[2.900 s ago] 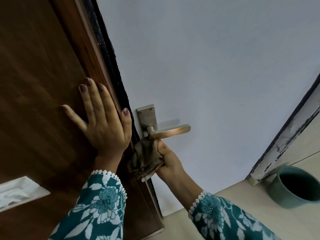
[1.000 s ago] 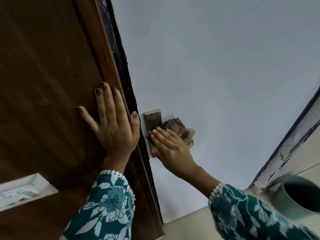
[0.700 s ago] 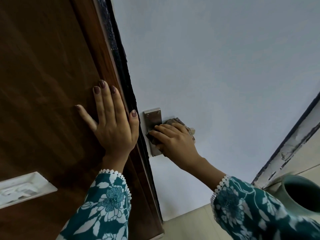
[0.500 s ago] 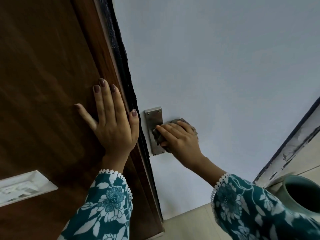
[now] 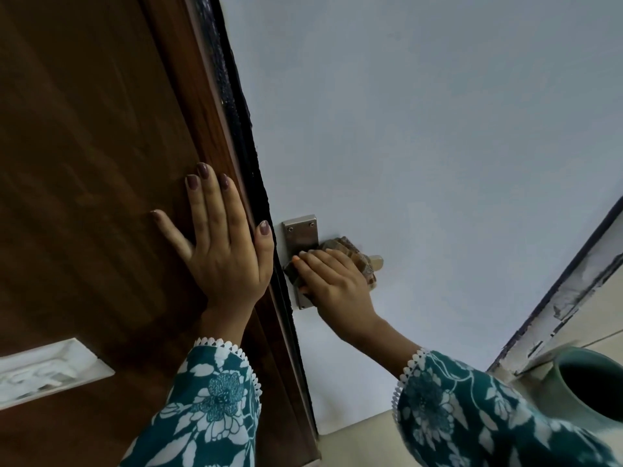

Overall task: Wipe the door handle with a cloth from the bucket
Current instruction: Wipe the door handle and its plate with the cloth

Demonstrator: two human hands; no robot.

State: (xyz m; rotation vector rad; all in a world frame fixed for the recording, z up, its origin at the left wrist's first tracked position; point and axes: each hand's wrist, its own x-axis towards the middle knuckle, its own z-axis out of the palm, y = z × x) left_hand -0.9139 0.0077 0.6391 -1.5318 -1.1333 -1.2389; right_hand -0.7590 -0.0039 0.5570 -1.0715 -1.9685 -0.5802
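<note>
Brown cloth (image 5: 350, 254): wrapped over the door handle (image 5: 375, 261), so rubbing reaches all round.
Right hand (image 5: 332, 281): closed on cloth and lever.
Left hand (image 5: 222, 251): flat, fingers spread, steadying the door (image 5: 101, 163).
Bucket (image 5: 586, 392): near, lower right.

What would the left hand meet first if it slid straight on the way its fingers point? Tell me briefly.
The left hand lies flat on the brown door, fingers pointing up along it. That line shows only bare door face; the way looks free.
</note>
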